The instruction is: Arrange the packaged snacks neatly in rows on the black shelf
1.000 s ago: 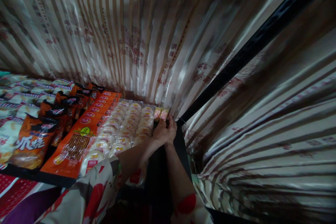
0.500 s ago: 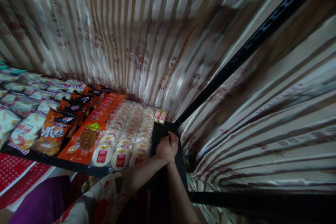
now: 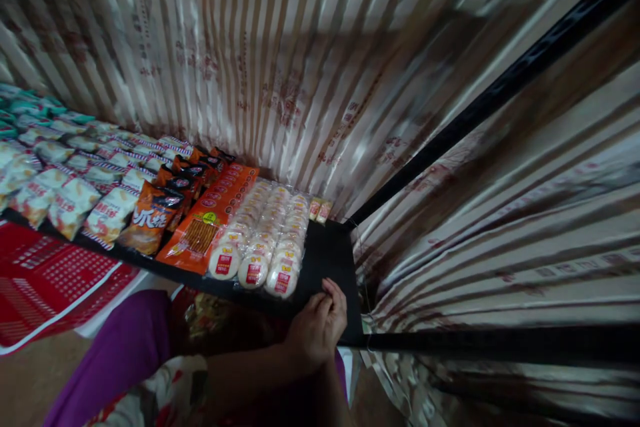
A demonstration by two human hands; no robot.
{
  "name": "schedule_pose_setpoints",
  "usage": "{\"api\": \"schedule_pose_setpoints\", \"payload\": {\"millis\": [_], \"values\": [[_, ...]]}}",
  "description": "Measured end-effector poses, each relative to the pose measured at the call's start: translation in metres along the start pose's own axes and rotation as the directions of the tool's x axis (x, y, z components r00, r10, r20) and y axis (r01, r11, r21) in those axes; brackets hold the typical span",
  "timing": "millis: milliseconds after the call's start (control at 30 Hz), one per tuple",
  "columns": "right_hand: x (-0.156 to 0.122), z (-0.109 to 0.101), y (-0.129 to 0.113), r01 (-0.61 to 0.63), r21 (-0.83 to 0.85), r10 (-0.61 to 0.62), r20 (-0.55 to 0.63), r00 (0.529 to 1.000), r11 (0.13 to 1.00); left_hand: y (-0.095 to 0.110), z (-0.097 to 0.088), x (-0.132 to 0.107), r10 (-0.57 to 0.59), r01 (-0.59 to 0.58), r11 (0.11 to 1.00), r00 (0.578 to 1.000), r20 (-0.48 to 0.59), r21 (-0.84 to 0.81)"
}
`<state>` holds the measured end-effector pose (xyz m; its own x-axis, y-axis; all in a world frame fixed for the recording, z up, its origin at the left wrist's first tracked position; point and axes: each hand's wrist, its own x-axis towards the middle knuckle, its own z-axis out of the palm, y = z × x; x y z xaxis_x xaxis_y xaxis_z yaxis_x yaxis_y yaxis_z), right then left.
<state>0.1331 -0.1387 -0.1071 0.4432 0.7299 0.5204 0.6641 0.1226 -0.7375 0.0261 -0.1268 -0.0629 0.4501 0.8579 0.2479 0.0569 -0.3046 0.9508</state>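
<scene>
My left hand point(image 3: 316, 325) hovers at the front edge of a black shelf point(image 3: 331, 260), fingers curled together; what they hold, if anything, I cannot make out. My right forearm point(image 3: 327, 395) rises from below into the same spot, and its hand is hidden under the left. Rows of round white cracker packs point(image 3: 265, 240) lie just left of my hands. Two small packets point(image 3: 320, 210) stand at the shelf's back corner.
Long orange packs point(image 3: 210, 220), orange-black snack bags point(image 3: 150, 217) and white snack bags point(image 3: 70, 200) fill the shelf to the left. Shiny striped sheeting point(image 3: 300, 67) hangs behind and to the right, crossed by a black frame bar point(image 3: 500, 80). A red printed sheet point(image 3: 45, 280) lies lower left.
Both hands have pulled back from the two small packets at the shelf's rear corner to its front edge. The view has swung, showing more of the shelf on the left.
</scene>
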Motion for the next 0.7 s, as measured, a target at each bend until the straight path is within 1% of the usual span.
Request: {"api": "schedule_pose_setpoints", "payload": {"millis": [33,100,200,233,333,367,400,433,500,600,700], "values": [[-0.009,-0.003,-0.006,0.001,0.016,-0.001,0.021,1.0,1.0,0.004,-0.005,-0.013,-0.004,0.004,1.0,1.0,0.004,0.016],[-0.028,-0.009,-0.017,-0.003,0.029,0.001,0.074,0.997,1.0,0.01,-0.014,-0.039,0.017,-0.025,0.993,0.998,0.063,0.118],[-0.059,-0.012,-0.031,-0.018,0.022,0.012,0.237,0.971,1.0,0.015,-0.028,-0.08,0.032,-0.07,0.967,0.987,0.157,0.247],[-0.07,-0.011,-0.035,-0.015,0.036,0.004,0.288,0.958,0.999,0.014,-0.034,-0.093,0.014,-0.057,0.959,0.987,0.157,0.276],[-0.107,0.0,-0.041,-0.033,0.128,-0.019,0.386,0.922,0.991,0.002,-0.048,-0.129,-0.086,0.02,0.938,0.98,0.178,0.346],[-0.119,0.006,-0.042,-0.067,0.153,-0.002,0.413,0.911,0.986,-0.003,-0.052,-0.139,-0.142,0.073,0.928,0.976,0.167,0.365],[-0.13,0.012,-0.042,-0.111,0.171,0.032,0.411,0.911,0.979,-0.01,-0.054,-0.148,-0.193,0.117,0.918,0.966,0.169,0.379],[-0.14,0.018,-0.042,-0.163,0.174,0.072,0.435,0.898,0.971,-0.016,-0.057,-0.156,-0.253,0.176,0.901,0.955,0.153,0.396],[-0.156,0.03,-0.042,-0.255,0.16,0.139,0.518,0.844,0.954,-0.028,-0.06,-0.168,-0.354,0.269,0.865,0.925,0.135,0.423],[-0.167,0.045,-0.04,-0.374,0.054,0.258,0.632,0.731,0.926,-0.044,-0.065,-0.175,-0.47,0.376,0.818,0.873,0.129,0.435],[-0.168,0.056,-0.04,-0.411,-0.078,0.344,0.699,0.627,0.908,-0.059,-0.071,-0.173,-0.593,0.5,0.74,0.8,0.087,0.449]]}}
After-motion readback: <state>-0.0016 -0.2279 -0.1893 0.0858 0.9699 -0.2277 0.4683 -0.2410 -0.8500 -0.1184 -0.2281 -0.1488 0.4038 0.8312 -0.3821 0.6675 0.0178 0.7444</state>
